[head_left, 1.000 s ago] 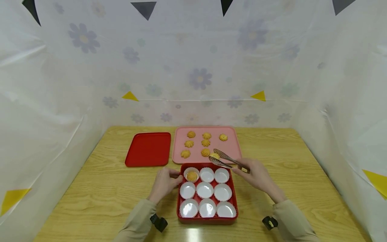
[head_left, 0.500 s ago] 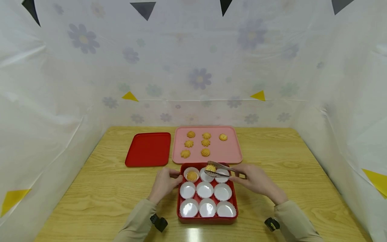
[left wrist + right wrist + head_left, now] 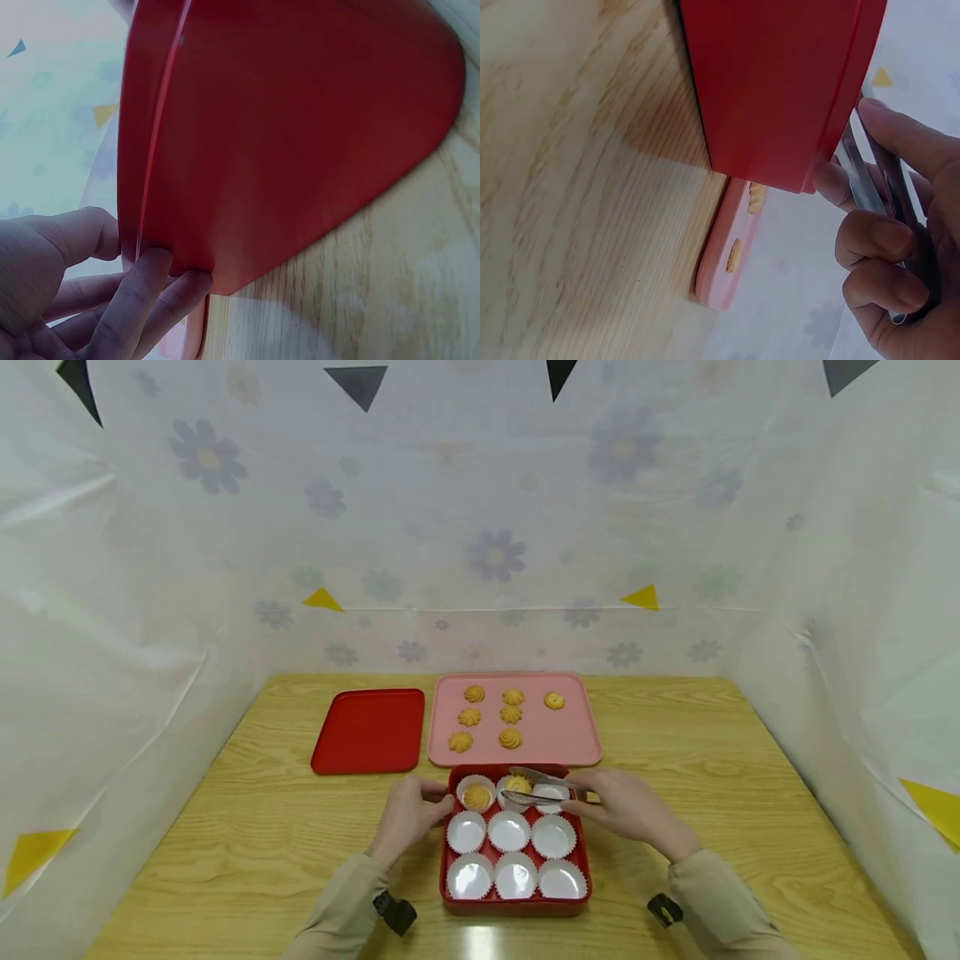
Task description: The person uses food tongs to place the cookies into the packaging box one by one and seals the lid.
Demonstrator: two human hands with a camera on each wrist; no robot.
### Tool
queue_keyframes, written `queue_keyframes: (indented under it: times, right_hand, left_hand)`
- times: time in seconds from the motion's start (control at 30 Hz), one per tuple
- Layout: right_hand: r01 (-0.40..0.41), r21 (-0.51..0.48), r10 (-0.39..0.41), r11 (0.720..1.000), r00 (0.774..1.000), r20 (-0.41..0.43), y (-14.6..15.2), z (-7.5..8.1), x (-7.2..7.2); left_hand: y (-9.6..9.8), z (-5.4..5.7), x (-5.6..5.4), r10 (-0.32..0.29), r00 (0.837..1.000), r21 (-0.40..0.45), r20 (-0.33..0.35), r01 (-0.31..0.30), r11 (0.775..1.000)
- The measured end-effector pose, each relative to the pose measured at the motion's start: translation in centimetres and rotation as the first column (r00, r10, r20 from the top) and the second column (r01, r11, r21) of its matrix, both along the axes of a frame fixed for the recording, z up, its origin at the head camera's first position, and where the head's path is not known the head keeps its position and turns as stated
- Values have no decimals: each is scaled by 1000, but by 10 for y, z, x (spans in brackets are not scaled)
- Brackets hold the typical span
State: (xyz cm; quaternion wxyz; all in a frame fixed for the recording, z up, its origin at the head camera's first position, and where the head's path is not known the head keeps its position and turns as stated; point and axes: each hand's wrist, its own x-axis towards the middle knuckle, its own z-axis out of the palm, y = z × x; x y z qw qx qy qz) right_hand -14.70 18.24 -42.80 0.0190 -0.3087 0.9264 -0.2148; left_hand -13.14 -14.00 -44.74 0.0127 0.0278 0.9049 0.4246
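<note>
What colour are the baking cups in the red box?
The baking cups are white; they show best in the head view.

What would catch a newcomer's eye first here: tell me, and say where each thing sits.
Probably the red box, front and centre, with its nine white paper cups and a cookie in the far left one. Next, the metal tongs in the right hand, at a second cookie in the far middle cup. Behind the box, seven cookies dot the pink tray, with a flat red tray left of it.
</note>
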Motion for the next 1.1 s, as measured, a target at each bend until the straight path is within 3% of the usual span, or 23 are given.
queue_keyframes:
  times: [0.33, 0.67, 1.1]
  right_hand:
    - [29, 61, -29, 998, 1000, -3, -4, 3, -2]
    - [-17, 105, 20, 994, 999, -26, -5, 15, -5]
    - [-23, 157, 21, 987, 1000, 17, -14, 21, -8]
  left_hand:
    - [1, -1, 0, 12, 1000, -2, -2, -12, 1000]
    - [1, -1, 0, 15, 1000, -10, -23, -15, 1000]
    - [0, -2, 0, 14, 1000, -12, -28, -14, 1000]
